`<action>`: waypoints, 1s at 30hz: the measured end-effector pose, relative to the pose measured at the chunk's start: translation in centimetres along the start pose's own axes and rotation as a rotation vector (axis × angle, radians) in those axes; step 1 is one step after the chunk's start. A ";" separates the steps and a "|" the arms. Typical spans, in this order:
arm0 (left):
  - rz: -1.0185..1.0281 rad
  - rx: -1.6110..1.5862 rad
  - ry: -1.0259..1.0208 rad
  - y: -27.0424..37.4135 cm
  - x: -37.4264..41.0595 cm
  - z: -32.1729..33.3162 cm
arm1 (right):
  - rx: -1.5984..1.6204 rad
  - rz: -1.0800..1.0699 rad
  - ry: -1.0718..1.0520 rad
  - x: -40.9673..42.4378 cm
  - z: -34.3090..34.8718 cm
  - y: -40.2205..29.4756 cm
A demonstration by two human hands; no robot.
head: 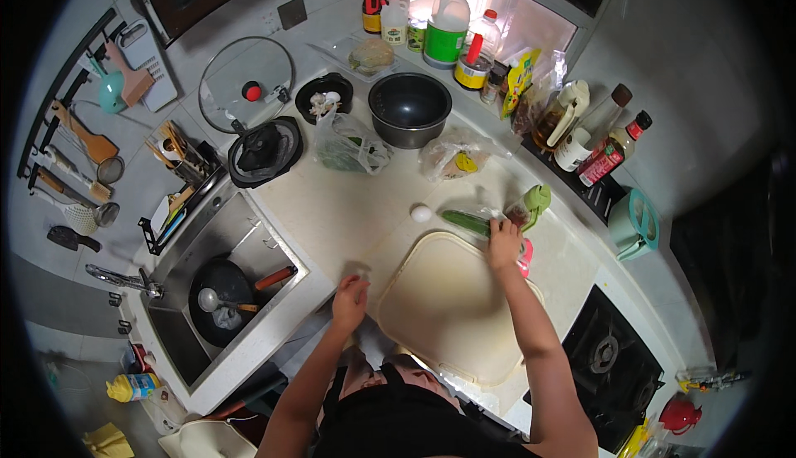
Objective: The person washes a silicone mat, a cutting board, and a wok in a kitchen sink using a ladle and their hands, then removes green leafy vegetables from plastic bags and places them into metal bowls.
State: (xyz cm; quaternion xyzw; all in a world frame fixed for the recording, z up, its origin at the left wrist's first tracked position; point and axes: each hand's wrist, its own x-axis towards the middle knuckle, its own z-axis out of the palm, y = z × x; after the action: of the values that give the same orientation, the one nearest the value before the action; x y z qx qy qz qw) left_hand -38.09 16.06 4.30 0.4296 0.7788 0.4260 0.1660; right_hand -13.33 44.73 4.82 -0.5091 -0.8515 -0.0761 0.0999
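Observation:
My right hand [505, 243] rests at the near right end of a green cucumber [465, 222], which lies with thin clear plastic around it. Its fingers cover that end, so I cannot tell how firmly they grip. Just left of the cucumber sits a white egg [421, 213]. Beyond my fingers is a green-topped packet [533, 206], and a pink item [526, 258] shows beside my wrist. My left hand [350, 301] hovers by the counter's front edge with loosely bent fingers and nothing in it. Between my arms lies a large cream cutting board [457, 309].
The steel sink [180, 327] on the left holds a dark wok [217, 302] and a ladle. A black pot [410, 110] and plastic bags [348, 144] stand at the back. Bottles [446, 26] line the window sill. A gas hob [612, 358] is on the right.

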 end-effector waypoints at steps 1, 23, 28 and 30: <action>0.046 0.005 0.015 -0.1 0.2 0.2 | 0.011 0.049 0.050 -0.4 -1.7 -0.7; -0.395 -0.789 -0.039 -6.9 4.3 -8.4 | 2.150 0.879 -0.900 -9.5 -3.0 -31.8; -0.414 -0.867 -0.009 -8.0 5.5 -10.1 | 2.144 0.919 -0.719 -9.6 -2.2 -33.8; -0.435 -0.879 -0.031 -7.9 5.8 -10.6 | 2.125 0.907 -0.643 -9.1 -2.3 -33.9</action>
State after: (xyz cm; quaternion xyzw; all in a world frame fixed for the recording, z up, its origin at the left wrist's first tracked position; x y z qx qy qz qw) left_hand -52.21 13.08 4.67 0.1525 0.5944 0.6633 0.4284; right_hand -38.84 20.49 3.82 -0.4214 -0.2176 0.8377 0.2708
